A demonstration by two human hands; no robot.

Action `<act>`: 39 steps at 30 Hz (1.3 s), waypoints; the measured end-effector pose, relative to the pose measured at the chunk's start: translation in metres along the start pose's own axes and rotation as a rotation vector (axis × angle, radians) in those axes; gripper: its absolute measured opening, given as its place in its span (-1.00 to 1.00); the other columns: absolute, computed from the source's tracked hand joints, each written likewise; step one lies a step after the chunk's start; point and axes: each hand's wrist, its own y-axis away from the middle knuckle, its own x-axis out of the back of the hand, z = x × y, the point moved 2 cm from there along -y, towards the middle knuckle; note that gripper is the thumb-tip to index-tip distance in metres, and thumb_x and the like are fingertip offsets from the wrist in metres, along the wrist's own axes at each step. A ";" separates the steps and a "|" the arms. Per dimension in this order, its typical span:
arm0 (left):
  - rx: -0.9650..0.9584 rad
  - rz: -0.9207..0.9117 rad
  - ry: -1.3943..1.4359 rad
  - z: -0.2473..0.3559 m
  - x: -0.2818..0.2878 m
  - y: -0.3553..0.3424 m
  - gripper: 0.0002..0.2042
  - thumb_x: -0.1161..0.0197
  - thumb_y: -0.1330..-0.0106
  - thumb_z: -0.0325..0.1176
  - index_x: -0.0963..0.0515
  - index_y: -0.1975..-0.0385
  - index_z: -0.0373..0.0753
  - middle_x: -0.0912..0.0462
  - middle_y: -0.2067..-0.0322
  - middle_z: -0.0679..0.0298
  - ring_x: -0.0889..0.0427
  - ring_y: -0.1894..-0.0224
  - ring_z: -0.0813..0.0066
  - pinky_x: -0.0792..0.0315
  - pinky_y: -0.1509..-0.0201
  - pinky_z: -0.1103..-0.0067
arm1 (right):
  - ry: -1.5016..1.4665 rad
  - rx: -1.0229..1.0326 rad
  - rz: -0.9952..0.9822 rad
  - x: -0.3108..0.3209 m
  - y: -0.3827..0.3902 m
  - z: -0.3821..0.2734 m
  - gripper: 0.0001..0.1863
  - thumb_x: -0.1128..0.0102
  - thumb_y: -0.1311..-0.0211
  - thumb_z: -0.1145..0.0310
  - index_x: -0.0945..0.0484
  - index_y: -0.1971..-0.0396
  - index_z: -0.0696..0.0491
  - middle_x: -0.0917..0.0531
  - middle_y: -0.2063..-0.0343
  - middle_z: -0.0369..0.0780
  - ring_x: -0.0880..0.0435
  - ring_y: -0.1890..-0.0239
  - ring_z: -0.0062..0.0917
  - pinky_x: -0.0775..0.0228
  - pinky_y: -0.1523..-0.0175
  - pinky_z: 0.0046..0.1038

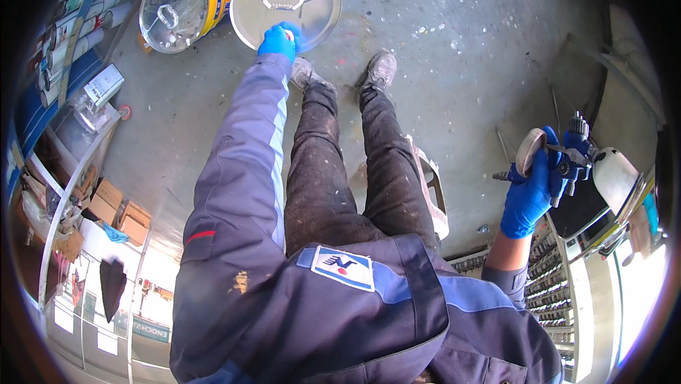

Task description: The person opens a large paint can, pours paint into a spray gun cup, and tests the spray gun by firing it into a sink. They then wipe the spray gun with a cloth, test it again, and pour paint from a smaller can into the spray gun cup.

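The round metal lid (pixel 286 2) lies flat on the concrete floor (pixel 461 51) at the far edge of the view, handle side up, and the left hand (pixel 278 40) in its blue glove comes down on the lid's near rim, fingers curled onto the metal. Whether they pinch the rim or only press on it, I cannot tell. Just left of the lid, touching or nearly so, a drum (pixel 186 5) with a yellow and blue band lies tipped, its own round lid with a handle facing up.

Over on the right, the right hand (pixel 530 196), also gloved in blue, is wrapped tight around a spray gun (pixel 567 157); its white cup (pixel 616 178) points out to the right.

Below the lid, two worn shoes (pixel 379 70) stand on the floor, with paint-flecked dark trousers (pixel 340 178) running down to them. Shelves (pixel 78 29) stocked with cans and cartons line the floor's left edge, and a rack (pixel 543 277) of small parts sits at the right edge.
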 end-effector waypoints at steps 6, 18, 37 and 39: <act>-0.108 0.033 -0.127 -0.020 0.001 -0.004 -0.79 -0.15 -0.26 -0.33 -0.61 0.16 -0.14 -0.67 0.20 -0.01 -0.67 0.15 0.05 -0.53 0.07 0.28 | -0.056 -0.092 0.012 0.005 -0.001 0.001 -0.67 -0.06 -0.29 0.54 -0.53 -0.04 0.21 -0.66 0.19 -0.22 -0.64 0.20 -0.58 -0.49 0.04 -0.54; -0.296 -0.177 -0.249 0.008 0.034 0.009 -0.76 -0.21 -0.24 -0.34 -0.56 0.11 -0.21 -0.62 0.11 -0.09 -0.62 0.07 -0.06 -0.49 0.01 0.26 | -0.031 -0.081 0.081 0.004 -0.001 -0.001 -0.65 -0.04 -0.28 0.58 -0.51 -0.06 0.22 -0.65 0.10 -0.18 -0.64 0.12 -0.52 -0.49 -0.07 -0.43; -0.175 -0.092 0.020 -0.028 0.008 0.016 -0.73 -0.10 -0.29 -0.37 -0.52 0.04 -0.25 -0.57 0.07 -0.09 -0.61 0.07 -0.07 -0.51 -0.01 0.23 | -0.110 -0.091 -0.015 0.012 -0.009 0.013 -0.68 -0.09 -0.26 0.56 -0.54 -0.02 0.21 -0.66 0.14 -0.18 -0.65 0.14 -0.54 -0.51 -0.03 -0.47; -0.268 -0.177 -0.277 -0.036 0.010 0.004 -0.71 -0.04 -0.35 -0.35 -0.50 0.00 -0.28 -0.57 0.01 -0.02 -0.60 0.02 0.05 -0.49 -0.07 0.28 | -0.111 -0.158 0.071 0.011 -0.008 0.014 -0.68 -0.09 -0.26 0.56 -0.54 -0.02 0.21 -0.66 0.15 -0.18 -0.65 0.15 -0.54 -0.51 -0.02 -0.47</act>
